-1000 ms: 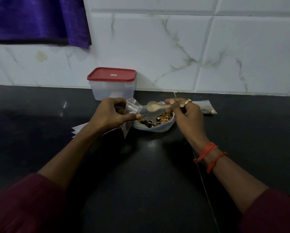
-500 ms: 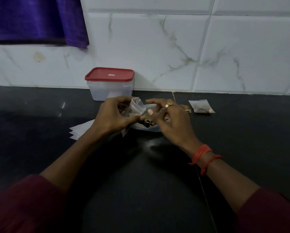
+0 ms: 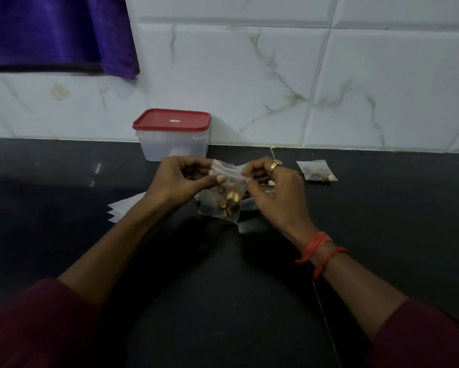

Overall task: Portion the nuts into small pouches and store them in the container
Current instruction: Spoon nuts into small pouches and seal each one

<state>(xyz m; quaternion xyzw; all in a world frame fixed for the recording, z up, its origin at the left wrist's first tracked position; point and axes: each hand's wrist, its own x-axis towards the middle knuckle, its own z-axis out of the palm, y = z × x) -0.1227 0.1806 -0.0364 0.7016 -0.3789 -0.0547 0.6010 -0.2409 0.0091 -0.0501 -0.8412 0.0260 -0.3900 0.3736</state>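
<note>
A small clear pouch [image 3: 224,200] with several nuts in its lower half hangs upright between my hands above the black counter. My left hand [image 3: 181,180] pinches the pouch's top left edge with thumb and fingers. My right hand [image 3: 273,192] pinches the top right edge. Behind the pouch and my right hand lies the bowl of nuts [image 3: 251,204], mostly hidden. A clear container [image 3: 173,138] with a red lid, shut, stands against the wall behind my left hand. A filled pouch [image 3: 317,170] lies flat to the right.
A fanned stack of empty pouches [image 3: 122,208] lies on the counter under my left forearm. The black counter [image 3: 223,288] stretches toward me. A white tiled wall backs it, with a purple cloth [image 3: 55,33] hanging at upper left.
One second ago my right hand held a spoon over the bowl. The spoon is out of sight now, and both hands hold the pouch up by its top edge.
</note>
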